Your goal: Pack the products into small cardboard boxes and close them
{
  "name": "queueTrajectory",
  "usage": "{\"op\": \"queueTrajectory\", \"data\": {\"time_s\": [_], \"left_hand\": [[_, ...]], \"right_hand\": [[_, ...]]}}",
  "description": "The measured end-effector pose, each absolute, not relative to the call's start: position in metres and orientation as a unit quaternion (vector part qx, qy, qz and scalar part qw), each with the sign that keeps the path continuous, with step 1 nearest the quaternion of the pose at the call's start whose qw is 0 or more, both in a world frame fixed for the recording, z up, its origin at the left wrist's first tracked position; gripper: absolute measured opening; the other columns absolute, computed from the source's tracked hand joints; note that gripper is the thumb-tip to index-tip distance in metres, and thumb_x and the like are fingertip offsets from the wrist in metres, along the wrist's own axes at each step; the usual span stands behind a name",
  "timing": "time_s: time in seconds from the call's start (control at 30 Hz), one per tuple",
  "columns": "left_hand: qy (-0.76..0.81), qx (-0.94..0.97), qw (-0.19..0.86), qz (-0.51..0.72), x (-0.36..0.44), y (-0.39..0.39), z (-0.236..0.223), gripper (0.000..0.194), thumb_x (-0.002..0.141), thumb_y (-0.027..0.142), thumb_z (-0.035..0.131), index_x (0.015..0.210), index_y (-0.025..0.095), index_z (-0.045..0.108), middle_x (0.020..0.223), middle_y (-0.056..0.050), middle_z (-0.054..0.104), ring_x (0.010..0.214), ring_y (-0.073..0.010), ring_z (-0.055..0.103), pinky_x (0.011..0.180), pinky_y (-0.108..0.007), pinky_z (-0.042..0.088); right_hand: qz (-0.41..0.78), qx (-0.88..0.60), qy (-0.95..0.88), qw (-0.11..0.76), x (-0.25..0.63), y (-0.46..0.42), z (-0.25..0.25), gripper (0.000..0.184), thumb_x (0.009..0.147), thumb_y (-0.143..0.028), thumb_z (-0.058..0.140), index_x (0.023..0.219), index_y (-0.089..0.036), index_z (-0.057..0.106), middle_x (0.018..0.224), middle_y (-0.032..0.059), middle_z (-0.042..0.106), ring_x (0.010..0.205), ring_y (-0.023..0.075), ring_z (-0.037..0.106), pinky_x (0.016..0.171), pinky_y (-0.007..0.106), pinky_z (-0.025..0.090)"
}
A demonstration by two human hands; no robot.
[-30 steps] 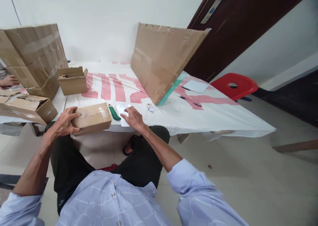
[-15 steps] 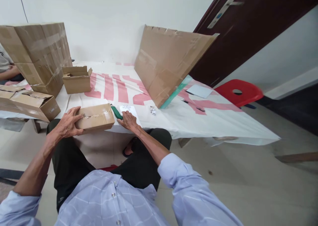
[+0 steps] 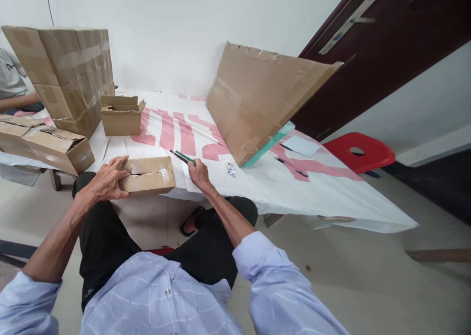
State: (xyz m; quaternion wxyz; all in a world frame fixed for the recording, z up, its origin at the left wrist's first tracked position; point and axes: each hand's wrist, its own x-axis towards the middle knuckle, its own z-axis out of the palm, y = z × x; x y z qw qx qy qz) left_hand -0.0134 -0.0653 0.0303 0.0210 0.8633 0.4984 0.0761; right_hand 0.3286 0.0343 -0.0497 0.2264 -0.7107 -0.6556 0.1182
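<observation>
My left hand [image 3: 110,179] grips the left end of a small brown cardboard box [image 3: 150,183], fingers over the top and thumb along the near side. The box lies at the table's front edge, its top seam torn and ragged, with clear tape at the right end. Just right of it, my right hand [image 3: 200,175] is closed round a slim green and black tool [image 3: 183,157], held above the table. Two narrow parts point left toward the box; its exact kind is not clear. A white paper [image 3: 190,182] lies partly under this hand.
Small silvery pieces [image 3: 231,169] lie right of my hand. A large cardboard sheet [image 3: 261,99] leans at the back. An open box [image 3: 121,116], stacked cartons [image 3: 77,75] and a long box [image 3: 51,146] stand left. A red stool [image 3: 368,148] is at right; another person sits far left.
My right hand has lifted and turned with the green tool, which now shows as two slim parts instead of one broad shape. The left hand keeps its hold; the view has shifted slightly.
</observation>
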Motion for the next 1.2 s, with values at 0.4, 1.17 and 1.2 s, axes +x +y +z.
{"op": "queueTrajectory", "data": {"time_s": [0.4, 1.17, 1.2], "left_hand": [[0.511, 0.857, 0.041, 0.053, -0.007, -0.065, 0.041, 0.046, 0.070, 0.038, 0.084, 0.110, 0.015, 0.080, 0.172, -0.021, 0.038, 0.153, -0.0453, 0.043, 0.119, -0.059, 0.045], [0.512, 0.856, 0.028, 0.059, 0.000, -0.061, 0.040, 0.044, 0.071, 0.042, 0.079, 0.109, 0.019, 0.080, 0.160, -0.017, 0.047, 0.143, -0.0436, 0.049, 0.115, -0.057, 0.047], [0.513, 0.856, 0.026, 0.057, 0.001, -0.060, 0.041, 0.044, 0.071, 0.043, 0.079, 0.108, 0.019, 0.080, 0.160, -0.017, 0.047, 0.141, -0.0428, 0.050, 0.115, -0.056, 0.047]], "right_hand": [[0.151, -0.377, -0.841, 0.356, 0.343, -0.031, 0.045, 0.028, 0.099, -0.046, 0.059, 0.096, -0.022, 0.073, 0.091, 0.0048, 0.074, 0.081, 0.0200, 0.063, 0.080, 0.033, 0.049], [-0.043, -0.381, -0.914, 0.131, 0.302, -0.029, 0.086, 0.015, 0.095, -0.036, 0.080, 0.092, -0.022, 0.076, 0.088, 0.0059, 0.069, 0.078, 0.0193, 0.063, 0.069, 0.030, 0.028], [-0.049, -0.378, -0.915, 0.137, 0.310, -0.031, 0.090, 0.016, 0.096, -0.037, 0.080, 0.091, -0.023, 0.076, 0.087, 0.0057, 0.069, 0.078, 0.0192, 0.062, 0.069, 0.030, 0.028]]}}
